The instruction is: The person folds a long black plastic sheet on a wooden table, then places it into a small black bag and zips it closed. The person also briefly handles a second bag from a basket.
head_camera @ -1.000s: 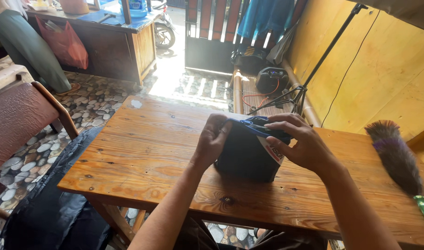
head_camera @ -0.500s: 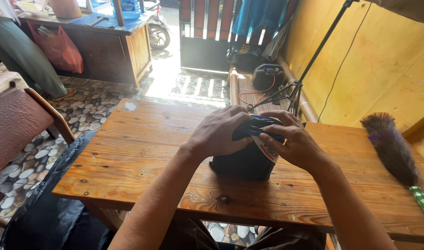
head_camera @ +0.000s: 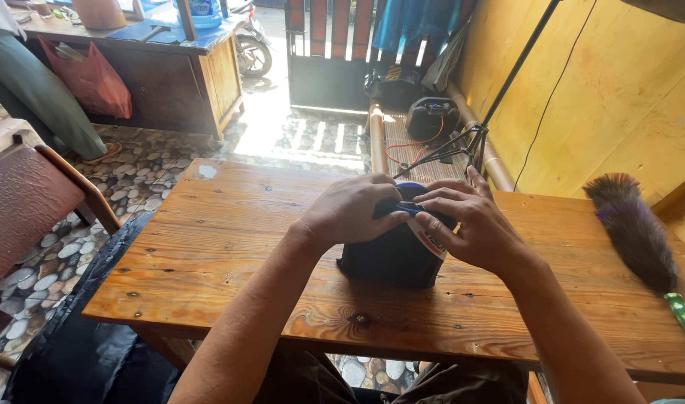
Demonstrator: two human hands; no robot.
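Observation:
A small black pouch-like bag [head_camera: 391,258] stands on the wooden table [head_camera: 230,239], with a white label on its right side and a blue part at its top. My left hand [head_camera: 351,209] lies over the top of the bag, fingers curled and pinching the blue part. My right hand [head_camera: 466,224] covers the bag's right side, its fingers meeting the left hand's at the blue strip. Both hands hide most of the bag's top.
A feather duster [head_camera: 642,239] with a green patterned handle lies at the table's right end. A wooden armchair [head_camera: 28,202] stands to the left, a dark cabinet [head_camera: 170,75] behind it. A tripod and cables [head_camera: 447,146] stand beyond the table by the yellow wall.
My left hand has moved from the bag's left side up onto its top, joining the right hand at the blue part. The bag has stayed in place.

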